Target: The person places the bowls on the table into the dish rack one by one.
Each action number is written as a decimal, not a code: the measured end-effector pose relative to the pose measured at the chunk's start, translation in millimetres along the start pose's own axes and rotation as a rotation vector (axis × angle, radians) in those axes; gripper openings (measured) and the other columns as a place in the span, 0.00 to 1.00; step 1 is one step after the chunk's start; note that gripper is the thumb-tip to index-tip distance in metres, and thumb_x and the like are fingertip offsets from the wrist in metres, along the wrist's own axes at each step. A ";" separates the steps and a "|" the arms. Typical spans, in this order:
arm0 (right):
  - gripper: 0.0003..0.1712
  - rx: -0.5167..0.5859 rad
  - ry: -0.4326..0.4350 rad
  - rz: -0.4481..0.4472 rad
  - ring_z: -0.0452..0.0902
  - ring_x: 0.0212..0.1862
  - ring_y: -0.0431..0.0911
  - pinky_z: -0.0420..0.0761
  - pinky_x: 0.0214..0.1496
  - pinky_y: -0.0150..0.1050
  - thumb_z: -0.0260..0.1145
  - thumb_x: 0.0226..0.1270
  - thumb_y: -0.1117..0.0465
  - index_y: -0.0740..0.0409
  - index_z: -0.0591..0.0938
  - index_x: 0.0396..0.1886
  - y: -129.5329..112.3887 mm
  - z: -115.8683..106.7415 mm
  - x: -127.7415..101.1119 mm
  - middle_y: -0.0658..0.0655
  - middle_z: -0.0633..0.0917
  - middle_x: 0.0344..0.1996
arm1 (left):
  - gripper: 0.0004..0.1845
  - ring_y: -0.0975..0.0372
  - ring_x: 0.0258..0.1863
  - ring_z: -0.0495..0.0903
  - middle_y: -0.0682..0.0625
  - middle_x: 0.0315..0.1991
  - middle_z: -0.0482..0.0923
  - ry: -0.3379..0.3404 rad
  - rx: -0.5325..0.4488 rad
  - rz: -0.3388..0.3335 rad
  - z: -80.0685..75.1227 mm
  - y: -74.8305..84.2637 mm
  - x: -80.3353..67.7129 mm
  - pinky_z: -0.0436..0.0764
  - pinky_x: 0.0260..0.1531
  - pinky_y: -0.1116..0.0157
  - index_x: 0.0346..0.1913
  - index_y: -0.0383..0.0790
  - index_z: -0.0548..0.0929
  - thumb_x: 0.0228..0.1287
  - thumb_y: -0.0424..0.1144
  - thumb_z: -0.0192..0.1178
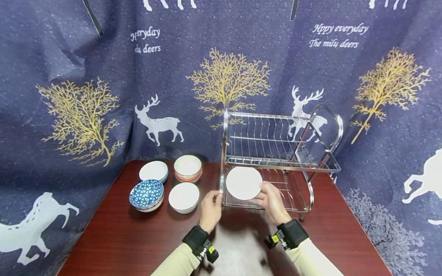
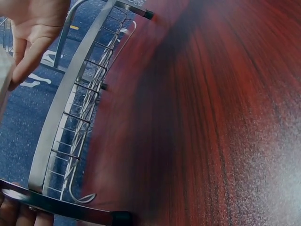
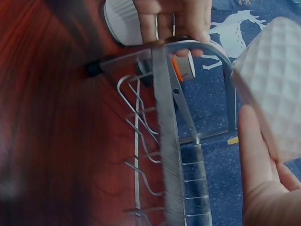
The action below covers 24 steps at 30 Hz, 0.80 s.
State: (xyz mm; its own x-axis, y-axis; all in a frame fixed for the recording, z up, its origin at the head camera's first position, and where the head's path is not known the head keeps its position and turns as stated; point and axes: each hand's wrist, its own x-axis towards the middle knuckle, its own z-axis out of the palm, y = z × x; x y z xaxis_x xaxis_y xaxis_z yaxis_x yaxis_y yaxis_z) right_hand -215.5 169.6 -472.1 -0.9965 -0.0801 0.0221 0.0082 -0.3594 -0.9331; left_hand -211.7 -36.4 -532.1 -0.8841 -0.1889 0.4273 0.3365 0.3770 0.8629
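My right hand [image 1: 272, 201] holds a small white bowl [image 1: 244, 183] by its right edge, in front of the lower tier of a two-tier metal dish rack [image 1: 266, 168]. The right wrist view shows a raised diamond pattern on the bowl's outside [image 3: 275, 84], with my right thumb and fingers [image 3: 256, 155] on it. My left hand [image 1: 210, 211] grips the rack's front left post, its fingers [image 3: 188, 19] curled about the metal. The bowl is just right of that post. Whether it touches the rack's wires cannot be told.
Left of the rack sit several bowls: a blue-patterned bowl [image 1: 146, 194], a white bowl [image 1: 184, 197], a pale stack [image 1: 153, 171] and a white-and-orange stack [image 1: 188, 168]. A dark blue curtain [image 1: 207, 34] hangs behind the reddish wooden table [image 1: 114, 237].
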 end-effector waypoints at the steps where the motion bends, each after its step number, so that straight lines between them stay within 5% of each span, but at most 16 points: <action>1: 0.11 -0.016 0.008 -0.002 0.84 0.35 0.51 0.77 0.48 0.60 0.53 0.67 0.62 0.64 0.73 0.45 -2.1 0.0 1.5 0.59 0.81 0.38 | 0.02 0.58 0.29 0.80 0.46 0.29 0.79 0.000 0.003 0.000 -0.3 -0.7 0.3 0.81 0.29 0.65 0.37 0.32 0.81 0.64 0.28 0.59; 10: 0.23 -0.299 0.135 -0.023 0.82 0.33 0.46 0.81 0.45 0.49 0.57 0.68 0.60 0.74 0.67 0.54 -22.1 0.2 30.6 0.65 0.76 0.41 | 0.02 0.58 0.30 0.81 0.46 0.30 0.81 -0.016 0.008 -0.021 -1.3 -5.1 2.2 0.81 0.33 0.63 0.36 0.32 0.82 0.62 0.28 0.61; 18: 0.22 -0.735 0.162 -0.119 0.85 0.34 0.51 0.83 0.41 0.46 0.62 0.67 0.50 0.64 0.78 0.49 -30.0 -10.2 64.4 0.65 0.83 0.38 | 0.03 0.58 0.30 0.82 0.45 0.31 0.82 -0.030 -0.010 -0.039 -1.4 -7.5 2.3 0.81 0.33 0.65 0.37 0.33 0.82 0.63 0.30 0.61; 24: 0.23 -1.056 0.201 -0.251 0.78 0.45 0.56 0.75 0.50 0.46 0.64 0.64 0.49 0.64 0.76 0.47 -28.4 -13.3 77.3 0.64 0.80 0.42 | 0.03 0.59 0.30 0.82 0.45 0.31 0.82 -0.036 -0.003 -0.006 -1.9 -10.6 2.1 0.81 0.32 0.65 0.37 0.33 0.82 0.63 0.30 0.61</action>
State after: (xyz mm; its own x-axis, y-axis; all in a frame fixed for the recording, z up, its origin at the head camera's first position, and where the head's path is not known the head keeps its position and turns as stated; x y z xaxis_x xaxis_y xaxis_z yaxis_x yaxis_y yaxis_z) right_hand -293.9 186.0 -448.7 -0.9560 0.0712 0.2846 -0.1755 0.6385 -0.7494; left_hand -216.4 -42.5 -539.8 -0.8973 -0.1585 0.4120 0.3319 0.3729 0.8664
